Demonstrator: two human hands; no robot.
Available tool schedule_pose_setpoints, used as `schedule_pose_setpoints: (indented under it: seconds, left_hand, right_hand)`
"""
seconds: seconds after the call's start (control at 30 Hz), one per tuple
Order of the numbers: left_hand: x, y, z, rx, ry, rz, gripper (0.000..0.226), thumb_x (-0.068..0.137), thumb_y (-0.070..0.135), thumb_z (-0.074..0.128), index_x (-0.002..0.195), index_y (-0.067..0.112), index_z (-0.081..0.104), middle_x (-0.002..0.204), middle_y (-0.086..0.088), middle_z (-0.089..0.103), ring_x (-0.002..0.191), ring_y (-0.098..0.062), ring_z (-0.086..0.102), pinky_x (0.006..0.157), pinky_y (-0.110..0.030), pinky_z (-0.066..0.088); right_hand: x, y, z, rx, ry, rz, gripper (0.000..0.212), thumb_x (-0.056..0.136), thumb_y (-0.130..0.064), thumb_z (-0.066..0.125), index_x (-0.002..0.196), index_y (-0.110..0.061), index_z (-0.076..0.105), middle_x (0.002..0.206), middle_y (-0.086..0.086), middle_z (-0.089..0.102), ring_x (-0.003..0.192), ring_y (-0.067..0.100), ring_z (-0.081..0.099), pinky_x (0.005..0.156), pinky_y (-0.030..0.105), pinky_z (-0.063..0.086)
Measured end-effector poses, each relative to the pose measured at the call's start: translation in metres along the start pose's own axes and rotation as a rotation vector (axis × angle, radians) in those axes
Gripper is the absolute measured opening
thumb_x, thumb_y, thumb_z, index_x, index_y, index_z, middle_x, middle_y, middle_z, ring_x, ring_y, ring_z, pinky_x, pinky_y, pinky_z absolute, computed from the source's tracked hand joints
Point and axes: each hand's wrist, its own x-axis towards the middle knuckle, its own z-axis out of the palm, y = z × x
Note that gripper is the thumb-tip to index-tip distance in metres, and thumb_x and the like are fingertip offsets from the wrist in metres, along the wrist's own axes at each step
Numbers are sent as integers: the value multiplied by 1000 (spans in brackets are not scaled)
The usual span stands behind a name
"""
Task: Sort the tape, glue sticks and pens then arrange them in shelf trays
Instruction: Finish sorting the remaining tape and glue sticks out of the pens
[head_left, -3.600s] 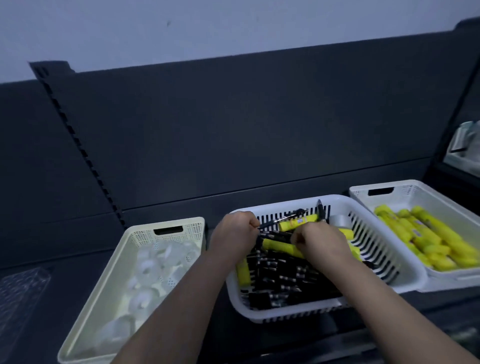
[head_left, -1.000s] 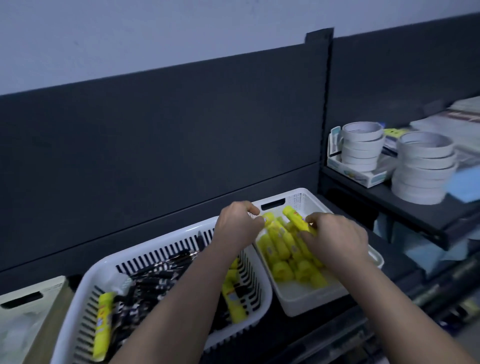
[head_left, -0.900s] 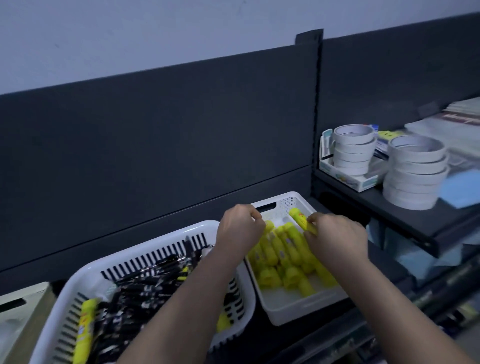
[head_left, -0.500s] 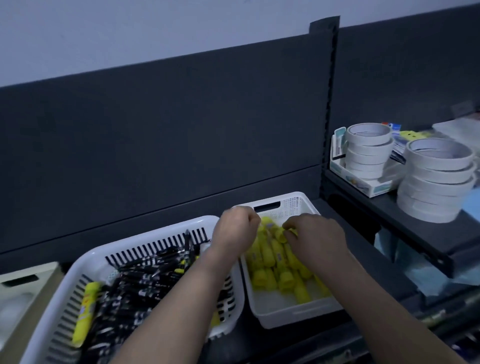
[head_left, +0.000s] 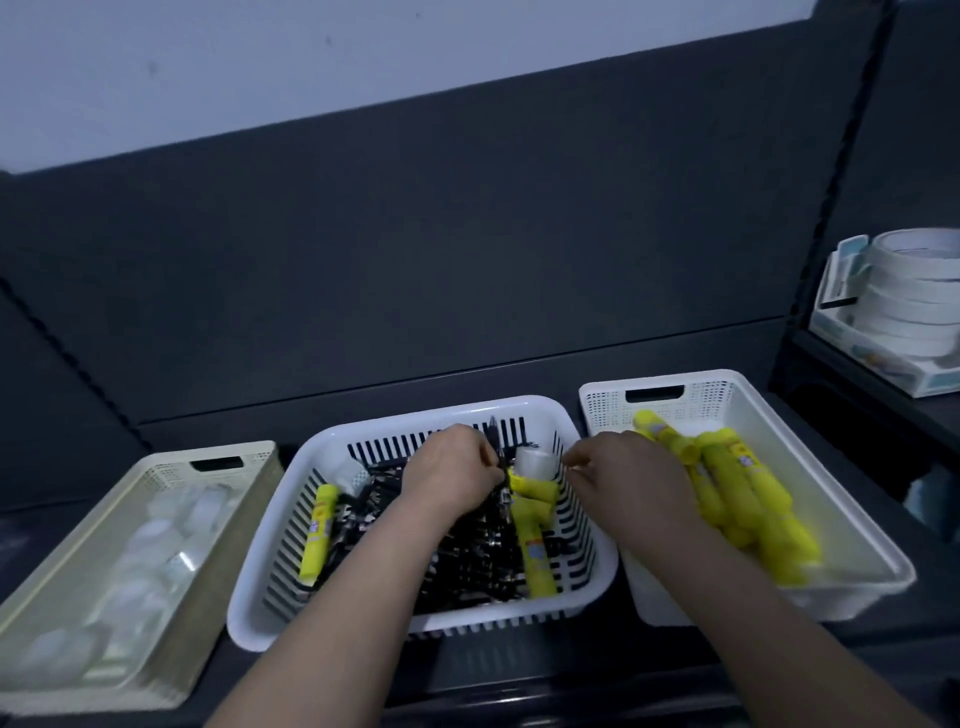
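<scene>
A white slotted basket (head_left: 415, 415) in the middle holds several black pens (head_left: 467, 556), yellow glue sticks (head_left: 318, 530) and a small tape roll (head_left: 535, 460). My left hand (head_left: 452, 475) is inside it, near the far wall. It grips a bunch of black pens whose tips stick up past the fingers. My right hand (head_left: 628, 480) hovers over the basket's right rim with loosely curled fingers and holds nothing. The white tray (head_left: 862, 530) to the right holds several yellow glue sticks (head_left: 737, 493). The cream tray (head_left: 234, 453) to the left holds clear tape rolls (head_left: 145, 545).
All three containers stand side by side on a dark shelf against a dark back panel (head_left: 467, 260). A raised shelf at the right carries a stack of white tape rolls (head_left: 914, 296) in a small box. The shelf's front edge runs just below my forearms.
My right hand left its glue stick in the right tray and came back empty to the middle basket. My left hand also returned over the basket, still gripping pens. The view swung left.
</scene>
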Motion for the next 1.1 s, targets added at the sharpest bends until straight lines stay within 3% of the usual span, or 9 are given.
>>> schedule_pose_setpoints:
  seconds: [0.13,0.27,0.37,0.47,0.6,0.73,0.9,1.1]
  left_hand:
    - [10,6,11,92,65,144,23,87,24,58,108,30,66,112,1,65,113,-24,52,84,-31,46]
    - [24,19,31,280,29,341,32,93,23,50,122,34,60,118,-3,54,115,-26,40,88,-38,43]
    - [26,20,38,302,31,330,26,89,21,54,112,28,62,118,-3,52,113,-26,40,88,-37,40]
    - [20,4,23,99,125,282,14,90,22,53,101,20,61,113,-3,55,109,-27,44,86,-37,42]
    - [5,-49,-21,-26,249,97,12,90,25,59,100,18,58,109,-6,59,105,-28,53,81,-35,43]
    - [-11,-117,-57,-32,215,-39,10,87,24,64,93,18,60,102,-5,66,95,-27,61,74,-32,45]
    - [-24,-177,-79,-61,246,-33,11,83,24,69,88,20,61,95,-3,65,96,-24,60,73,-30,40]
    - [-26,-211,-97,-114,286,-19,8,85,22,65,89,22,59,104,0,63,99,-21,59,79,-35,49]
  right_hand:
    - [-3,-1,-3,33,4,46,26,89,-33,52,109,-38,67,105,-9,69,101,15,60,71,28,46]
    - [-8,-1,-1,18,2,49,25,90,-33,49,106,-37,68,101,-7,69,97,16,61,69,29,47]
    - [-6,-1,-3,34,28,48,22,89,-31,51,100,-34,70,95,-5,70,93,17,63,68,31,49]
    - [0,-13,-4,42,46,24,22,89,-32,51,99,-34,71,94,-7,71,92,16,63,68,31,48]
    - [15,-59,5,72,11,-80,24,90,-31,51,105,-36,69,101,-10,70,100,15,61,74,29,46]
    - [41,-120,32,137,-74,-131,19,87,-28,55,99,-31,69,101,-7,70,103,19,60,82,28,45]
    - [80,-179,78,118,-243,-87,21,86,-18,52,100,-19,68,105,2,67,105,26,57,79,32,48]
    - [89,-212,113,77,-335,-5,26,90,-29,45,96,-12,64,112,10,58,112,30,44,83,34,38]
